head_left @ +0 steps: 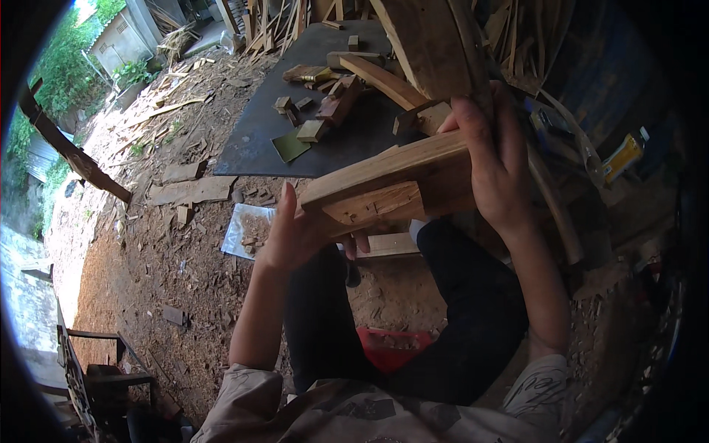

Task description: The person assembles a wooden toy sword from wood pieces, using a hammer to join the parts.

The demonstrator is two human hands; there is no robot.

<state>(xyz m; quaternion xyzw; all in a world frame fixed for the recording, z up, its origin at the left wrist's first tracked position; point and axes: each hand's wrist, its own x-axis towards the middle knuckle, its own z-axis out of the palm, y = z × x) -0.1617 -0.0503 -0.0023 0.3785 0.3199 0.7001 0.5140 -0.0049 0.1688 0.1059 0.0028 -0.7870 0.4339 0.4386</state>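
Before me I hold a wooden beam [391,166] level above my lap, with a paler recess cut into its near face. My left hand [292,232] is closed round its left end, thumb up along the end and fingertips showing underneath. My right hand [498,159] grips the right part, its thumb and fingers up where a thick wooden board [428,48] rises away from the beam. Whether board and beam are joined is hidden behind that hand. A long curved wooden piece [554,203] runs down behind my right wrist.
A dark sheet [258,136] beyond the beam bears wood blocks [314,131], a brush [321,75] and a green square [290,146]. A yellow tube [624,156] lies at right. A red plastic thing [391,347] sits between my legs. Wood scraps cover the dirt floor.
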